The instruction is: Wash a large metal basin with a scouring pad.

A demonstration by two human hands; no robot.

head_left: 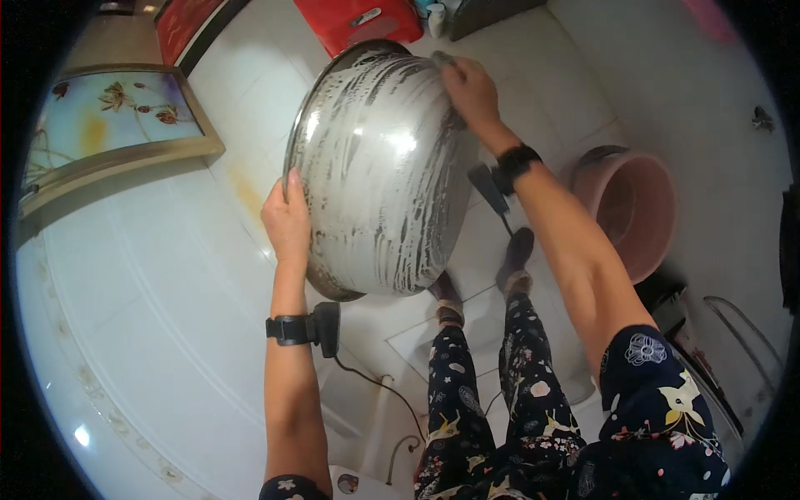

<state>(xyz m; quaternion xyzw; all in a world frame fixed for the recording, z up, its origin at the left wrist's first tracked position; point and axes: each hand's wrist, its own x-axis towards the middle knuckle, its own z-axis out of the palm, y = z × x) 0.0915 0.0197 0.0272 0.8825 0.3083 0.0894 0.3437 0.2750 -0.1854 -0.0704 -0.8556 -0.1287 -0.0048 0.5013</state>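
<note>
A large shiny metal basin (379, 171), streaked with white suds on its outer side, is tipped on its side in front of me. My left hand (287, 218) is closed on its rim, with the thumb over the edge. On the upper right of the basin, my right hand (472, 93) presses against the sudsy wall. A small grey pad, perhaps a scourer (442, 58), shows at its fingertips; most of it is hidden by the hand. The inside of the basin faces away from me and is mostly out of sight.
A pink bucket (654, 212) stands on the right. A red container (358, 23) and a white bottle (436, 20) are at the far side. On the left is a wood-framed panel with painted flowers (117, 112). My feet are on the tiled floor (542, 100) beyond the basin.
</note>
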